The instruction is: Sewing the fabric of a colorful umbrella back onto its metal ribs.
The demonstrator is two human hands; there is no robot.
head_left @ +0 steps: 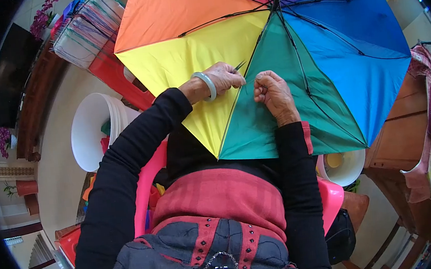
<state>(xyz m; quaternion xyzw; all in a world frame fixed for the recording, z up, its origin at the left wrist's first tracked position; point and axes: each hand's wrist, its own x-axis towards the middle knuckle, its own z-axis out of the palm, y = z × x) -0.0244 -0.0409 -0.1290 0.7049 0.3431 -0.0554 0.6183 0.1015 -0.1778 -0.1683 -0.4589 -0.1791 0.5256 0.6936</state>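
Note:
An open umbrella (228, 41) with rainbow-coloured panels lies across my lap, its inside facing up and its black ribs showing. My left hand (221, 77), with a pale bangle (207, 86) at the wrist, is closed over the yellow panel. From its fingers stick the dark pointed tips of what look like small thread snips (240, 65). My right hand (272, 93) hovers over the green panel with thumb and fingertips pinched together. Whatever it pinches is too fine to make out. Between the two hands runs the dark rib along the yellow-green seam.
A white bucket (88, 130) with coloured pieces inside stands at my left. Another white container (349, 171) is at my right, partly under the canopy. Beyond it is a brown wooden piece of furniture (400, 133) with a cloth (429, 141) draped on it. A pink chair (150, 181) surrounds me.

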